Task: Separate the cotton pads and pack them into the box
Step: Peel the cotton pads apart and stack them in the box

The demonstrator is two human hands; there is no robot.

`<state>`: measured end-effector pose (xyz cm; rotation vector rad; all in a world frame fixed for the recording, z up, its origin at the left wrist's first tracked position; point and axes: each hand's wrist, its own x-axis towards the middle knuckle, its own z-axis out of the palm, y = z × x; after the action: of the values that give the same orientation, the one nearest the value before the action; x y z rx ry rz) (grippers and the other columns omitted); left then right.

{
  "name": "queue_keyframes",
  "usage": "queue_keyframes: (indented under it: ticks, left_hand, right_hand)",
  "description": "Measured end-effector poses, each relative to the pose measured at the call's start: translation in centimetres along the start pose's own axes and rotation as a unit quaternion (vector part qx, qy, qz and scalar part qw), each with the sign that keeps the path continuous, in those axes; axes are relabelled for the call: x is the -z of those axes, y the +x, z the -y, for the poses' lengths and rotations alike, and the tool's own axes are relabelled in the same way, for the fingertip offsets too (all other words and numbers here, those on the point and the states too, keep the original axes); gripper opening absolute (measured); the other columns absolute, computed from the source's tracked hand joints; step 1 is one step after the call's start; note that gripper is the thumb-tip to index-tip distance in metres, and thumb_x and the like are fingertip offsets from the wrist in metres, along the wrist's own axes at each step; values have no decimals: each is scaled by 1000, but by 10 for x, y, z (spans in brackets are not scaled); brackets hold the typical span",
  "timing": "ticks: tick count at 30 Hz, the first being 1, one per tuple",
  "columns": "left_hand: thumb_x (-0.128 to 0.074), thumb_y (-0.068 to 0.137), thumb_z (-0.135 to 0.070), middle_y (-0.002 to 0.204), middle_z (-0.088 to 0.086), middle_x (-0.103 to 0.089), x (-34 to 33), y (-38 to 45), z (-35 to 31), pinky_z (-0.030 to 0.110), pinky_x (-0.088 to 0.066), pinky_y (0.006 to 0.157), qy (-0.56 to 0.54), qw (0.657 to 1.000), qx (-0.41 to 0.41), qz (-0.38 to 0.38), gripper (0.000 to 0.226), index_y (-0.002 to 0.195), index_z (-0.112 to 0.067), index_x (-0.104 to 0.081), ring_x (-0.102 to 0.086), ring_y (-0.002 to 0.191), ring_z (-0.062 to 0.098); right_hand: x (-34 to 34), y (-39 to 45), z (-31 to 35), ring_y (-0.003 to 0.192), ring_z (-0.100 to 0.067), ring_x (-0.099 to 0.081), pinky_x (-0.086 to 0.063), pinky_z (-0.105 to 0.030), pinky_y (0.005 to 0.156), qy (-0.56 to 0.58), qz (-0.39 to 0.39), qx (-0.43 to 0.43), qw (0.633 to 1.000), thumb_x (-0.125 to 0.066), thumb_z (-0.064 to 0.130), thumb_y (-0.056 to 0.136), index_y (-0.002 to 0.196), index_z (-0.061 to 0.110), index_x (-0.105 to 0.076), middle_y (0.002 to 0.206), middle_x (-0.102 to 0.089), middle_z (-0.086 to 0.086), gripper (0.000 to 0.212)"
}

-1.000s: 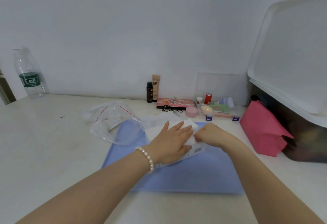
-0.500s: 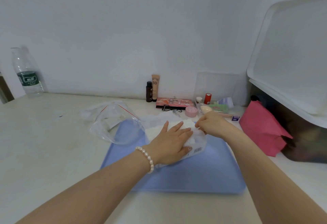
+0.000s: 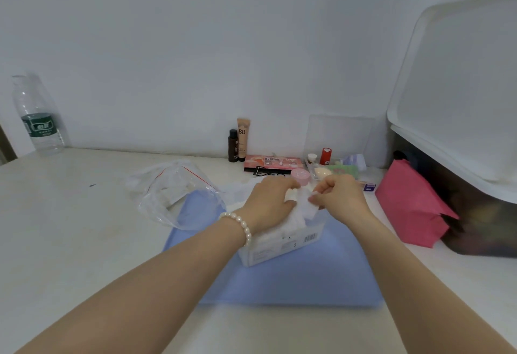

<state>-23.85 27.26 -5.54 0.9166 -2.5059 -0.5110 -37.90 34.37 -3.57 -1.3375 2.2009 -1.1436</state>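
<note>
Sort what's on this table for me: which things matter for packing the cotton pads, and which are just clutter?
Job:
cotton pads
clear box
left hand
right hand

Lying about:
zip bag
water bottle
BB tube
palette
pink jar
pink pouch

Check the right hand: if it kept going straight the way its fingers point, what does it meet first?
Probably the left hand. The right hand pinches a cotton pad with fingers pointing leftward; the left hand's fingers lie just across that pad, above the box. Depth between them is unclear.
</note>
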Motion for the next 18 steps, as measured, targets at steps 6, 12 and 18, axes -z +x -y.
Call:
queue_keyframes:
  ticks: [6, 12, 18]
  left_hand:
    - [-58, 90, -20, 122, -1, -60, -1, 25, -6, 31, -38, 92, 87, 994, -25, 62, 31, 121, -20, -59, -49, 111, 22]
    - [-53, 90, -14, 113, -1, -64, -11, 32, -7, 31, -26, 95, 157, 983, -53, 83, 23, 108, -20, -65, -46, 113, 21]
    - [-51, 90, -9, 105, -6, -66, -8, 35, -8, 33, -23, 91, 192, 971, -84, 112, 28, 109, -23, -66, -46, 105, 17]
  right_hand:
    - [-4, -5, -6, 70, -19, -58, -45, -28, 63, -87, 0, 22, 996, -76, 12, 73, 64, 22, -55, 68, -60, 1, 25]
    - [18, -5, -3, 91, -16, -60, -46, -29, 82, -57, -4, 0, 998, -73, 15, 73, 101, 14, -67, 97, -68, -2, 28]
    - [27, -3, 11, 98, -16, -58, -43, -27, 83, -175, 104, 30, 979, -77, 24, 70, 107, 14, -69, 111, -65, -1, 40]
